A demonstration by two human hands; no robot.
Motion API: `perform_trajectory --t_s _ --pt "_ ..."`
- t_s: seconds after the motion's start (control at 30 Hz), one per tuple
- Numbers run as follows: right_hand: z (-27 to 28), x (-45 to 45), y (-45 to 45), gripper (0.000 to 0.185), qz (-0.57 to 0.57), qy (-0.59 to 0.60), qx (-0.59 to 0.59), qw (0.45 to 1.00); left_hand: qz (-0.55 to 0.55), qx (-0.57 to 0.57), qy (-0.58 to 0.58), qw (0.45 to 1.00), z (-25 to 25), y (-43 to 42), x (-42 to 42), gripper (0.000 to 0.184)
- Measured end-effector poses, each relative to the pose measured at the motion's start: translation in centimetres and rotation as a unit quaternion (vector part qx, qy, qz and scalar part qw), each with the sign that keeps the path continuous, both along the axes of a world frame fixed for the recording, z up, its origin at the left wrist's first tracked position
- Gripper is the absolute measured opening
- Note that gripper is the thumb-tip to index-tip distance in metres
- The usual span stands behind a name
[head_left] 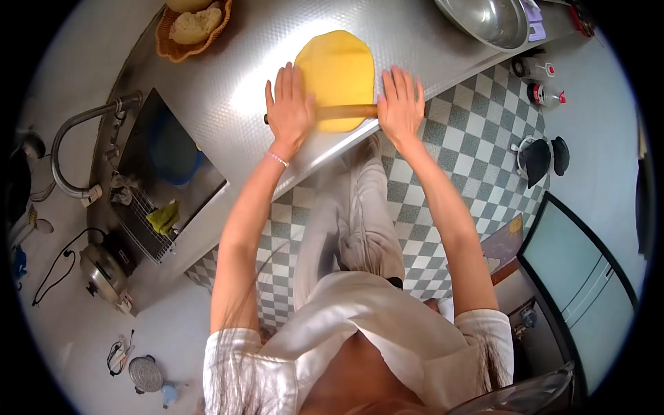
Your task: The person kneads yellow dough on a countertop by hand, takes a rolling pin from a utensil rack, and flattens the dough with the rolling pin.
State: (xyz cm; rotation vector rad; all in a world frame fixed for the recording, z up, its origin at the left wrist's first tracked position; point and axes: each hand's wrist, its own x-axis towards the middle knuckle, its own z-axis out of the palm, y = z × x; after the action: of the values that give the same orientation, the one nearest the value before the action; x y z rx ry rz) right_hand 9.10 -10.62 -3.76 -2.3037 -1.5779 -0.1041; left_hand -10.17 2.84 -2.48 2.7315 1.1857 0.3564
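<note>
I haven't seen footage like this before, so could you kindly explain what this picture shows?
No robot appears here: a person works with two bare hands, seen by one camera worn on the head, looking down. On the silvery metal counter lies a flat yellow sheet of dough. A brown wooden rolling pin crosses its near part, the left hand and right hand resting at its two ends, fingers outstretched. Farther off are a woven brown basket of pale bread-like pieces, left, and a shiny metal bowl, right.
</note>
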Motion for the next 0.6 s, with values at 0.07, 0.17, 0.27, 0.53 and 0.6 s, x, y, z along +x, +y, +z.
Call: perform_trajectory --t_s 0.07,0.17,0.27,0.53,0.6 --pt "0.1 -0.7 -1.7 0.048 0.003 0.013 -0.023 1.0 -0.022 -0.005 0.025 0.999 -0.2 -0.9 -0.7 0.064" --pt "0.5 -2.0 -3.7 0.05 0.017 0.033 -0.019 0.999 -0.067 -0.01 0.026 0.997 -0.1 -2.3 -2.1 0.066" --pt "-0.4 -3.2 -6.2 0.047 0.035 0.044 0.006 0.998 -0.092 -0.048 0.017 0.994 0.4 -3.7 -3.6 0.065" --pt "4.9 -3.6 -4.8 0.035 0.058 0.119 0.08 0.988 -0.109 -0.041 -0.07 0.991 3.1 -3.2 -5.9 0.048" --pt "3.7 -2.9 -3.4 0.045 0.064 0.105 0.018 0.992 -0.052 -0.043 -0.04 0.997 1.9 -2.4 -5.0 0.049"
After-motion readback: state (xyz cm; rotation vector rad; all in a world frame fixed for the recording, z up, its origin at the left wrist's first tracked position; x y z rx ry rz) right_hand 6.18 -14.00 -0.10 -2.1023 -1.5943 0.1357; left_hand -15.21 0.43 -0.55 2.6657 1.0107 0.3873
